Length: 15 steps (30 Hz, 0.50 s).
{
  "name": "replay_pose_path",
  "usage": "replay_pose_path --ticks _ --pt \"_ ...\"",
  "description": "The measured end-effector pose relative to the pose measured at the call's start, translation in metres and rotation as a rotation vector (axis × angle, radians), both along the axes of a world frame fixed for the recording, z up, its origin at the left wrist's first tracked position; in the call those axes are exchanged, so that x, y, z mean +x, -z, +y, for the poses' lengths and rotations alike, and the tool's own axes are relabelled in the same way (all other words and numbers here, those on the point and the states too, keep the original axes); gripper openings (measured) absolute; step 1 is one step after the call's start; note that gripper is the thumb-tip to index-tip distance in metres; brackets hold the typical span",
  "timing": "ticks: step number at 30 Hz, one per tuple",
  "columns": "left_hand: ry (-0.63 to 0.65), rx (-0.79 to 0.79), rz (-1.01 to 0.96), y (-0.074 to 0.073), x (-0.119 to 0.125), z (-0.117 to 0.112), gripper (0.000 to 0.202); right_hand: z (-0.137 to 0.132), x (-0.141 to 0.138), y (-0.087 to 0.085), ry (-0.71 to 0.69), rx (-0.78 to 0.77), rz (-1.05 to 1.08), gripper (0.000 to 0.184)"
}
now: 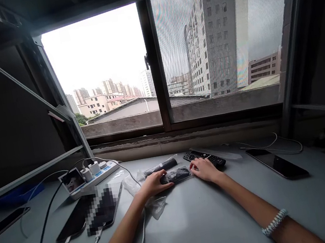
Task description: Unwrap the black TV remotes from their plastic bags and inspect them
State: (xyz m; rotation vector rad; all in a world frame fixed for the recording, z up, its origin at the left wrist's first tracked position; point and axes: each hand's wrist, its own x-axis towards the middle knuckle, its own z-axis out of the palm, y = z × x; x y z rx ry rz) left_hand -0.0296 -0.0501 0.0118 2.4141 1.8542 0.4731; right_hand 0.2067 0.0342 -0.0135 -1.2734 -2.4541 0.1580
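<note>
My left hand (154, 183) is closed, thumb and fingers around the left end of a dark oblong object in clear plastic wrap (177, 174) lying on the grey desk. At its right end is my right hand (204, 169), fingers bent and drawn together; what they pinch, if anything, is hidden. A black remote control (214, 159) lies partly behind my right hand. Just beyond the wrapped object is a second dark, rod-like object (165, 165), also in clear plastic. Crumpled clear plastic bags (157, 207) lie under and beside my left wrist.
On the left, a white power strip (105, 172) holds several plugs beside a small photo (72, 181). Two devices, a black tablet (73, 219) and a blurred-out one (114, 199), have cables attached. A black phone (277, 163) lies right. A white cable (144, 231) passes under my left forearm.
</note>
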Motion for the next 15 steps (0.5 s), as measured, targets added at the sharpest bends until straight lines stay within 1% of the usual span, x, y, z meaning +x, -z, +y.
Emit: replay_pose_path --ticks 10,15 --pt "-0.002 0.003 0.011 0.0015 -0.002 -0.0013 0.047 -0.0045 -0.0014 -0.0017 -0.003 -0.008 0.006 0.013" --pt "0.005 -0.001 0.021 0.0007 -0.0028 -0.0033 0.045 -0.0058 -0.004 -0.0016 -0.005 0.019 0.003 0.013"
